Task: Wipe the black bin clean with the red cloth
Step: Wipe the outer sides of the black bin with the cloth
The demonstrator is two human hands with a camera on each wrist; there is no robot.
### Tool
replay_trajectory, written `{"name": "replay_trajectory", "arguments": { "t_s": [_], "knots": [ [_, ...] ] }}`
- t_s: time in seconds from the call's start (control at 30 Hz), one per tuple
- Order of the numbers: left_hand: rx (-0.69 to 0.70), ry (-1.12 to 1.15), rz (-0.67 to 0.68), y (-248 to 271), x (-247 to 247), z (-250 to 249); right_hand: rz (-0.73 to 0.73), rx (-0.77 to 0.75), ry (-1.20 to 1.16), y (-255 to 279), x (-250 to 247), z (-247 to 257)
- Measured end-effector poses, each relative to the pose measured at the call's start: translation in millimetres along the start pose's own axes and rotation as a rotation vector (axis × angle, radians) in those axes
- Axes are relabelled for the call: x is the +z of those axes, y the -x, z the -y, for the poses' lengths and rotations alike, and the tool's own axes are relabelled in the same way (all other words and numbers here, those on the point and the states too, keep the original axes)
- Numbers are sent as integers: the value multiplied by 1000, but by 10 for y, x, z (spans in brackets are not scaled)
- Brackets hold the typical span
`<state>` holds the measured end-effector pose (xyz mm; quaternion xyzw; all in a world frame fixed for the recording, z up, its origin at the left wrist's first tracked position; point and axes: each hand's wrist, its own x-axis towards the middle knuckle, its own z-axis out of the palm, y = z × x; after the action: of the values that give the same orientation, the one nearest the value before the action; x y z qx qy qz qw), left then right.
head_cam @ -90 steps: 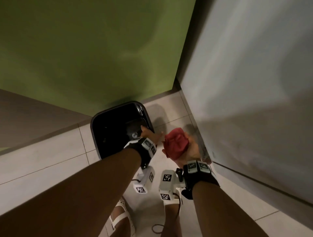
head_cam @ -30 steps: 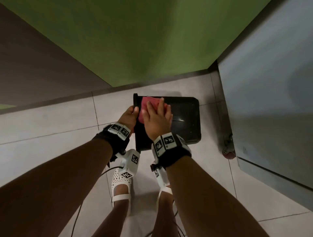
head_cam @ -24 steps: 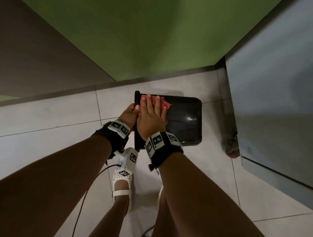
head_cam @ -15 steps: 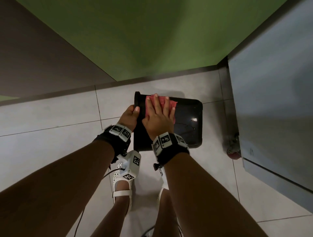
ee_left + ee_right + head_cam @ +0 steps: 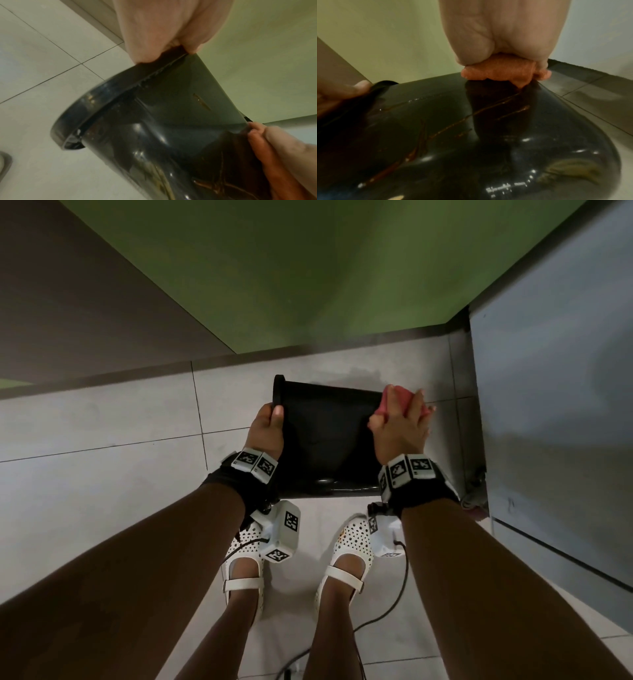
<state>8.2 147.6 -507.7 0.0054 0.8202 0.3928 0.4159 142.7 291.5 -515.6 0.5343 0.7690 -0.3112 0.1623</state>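
Note:
The black bin lies on its side above the floor, rim to the left, base to the right. My left hand grips the rim, thumb on the outer wall. My right hand holds the red cloth bunched against the base end of the bin. In the right wrist view the cloth sits under my fingers on the glossy, scratched bin wall. In the left wrist view the cloth shows at the lower right.
Pale floor tiles lie below. A green wall stands behind, a grey cabinet on a castor to the right. My feet in white shoes stand under the bin, with cables trailing.
My right hand has slid the red cloth from the rim end along the bin wall to the base end. The left hand keeps its grip on the rim.

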Motion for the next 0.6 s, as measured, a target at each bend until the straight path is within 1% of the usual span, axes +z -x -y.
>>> {"name": "replay_trajectory", "arguments": {
  "t_s": [0.07,0.1,0.13,0.17,0.27,0.33,0.4,0.5,0.6],
  "knots": [
    [-10,10,9,0,2,28,-32,86,-26,41,45,85],
    [-19,31,17,-1,1,42,-57,107,-20,75,89,141],
    [-28,46,26,-1,-1,49,-84,97,3,116,144,206],
    [-37,65,36,-2,0,53,-109,53,37,162,212,269],
    [-60,120,46,-10,10,53,-128,-172,101,339,473,501],
    [-67,137,62,-22,4,63,-103,-317,86,509,624,691],
    [-92,152,98,-30,-21,75,-41,-427,87,679,759,794],
    [-129,141,135,-38,-64,98,-60,-516,147,788,832,690],
    [-119,101,120,-45,-81,101,-45,-520,229,755,766,445]
  ]
}}
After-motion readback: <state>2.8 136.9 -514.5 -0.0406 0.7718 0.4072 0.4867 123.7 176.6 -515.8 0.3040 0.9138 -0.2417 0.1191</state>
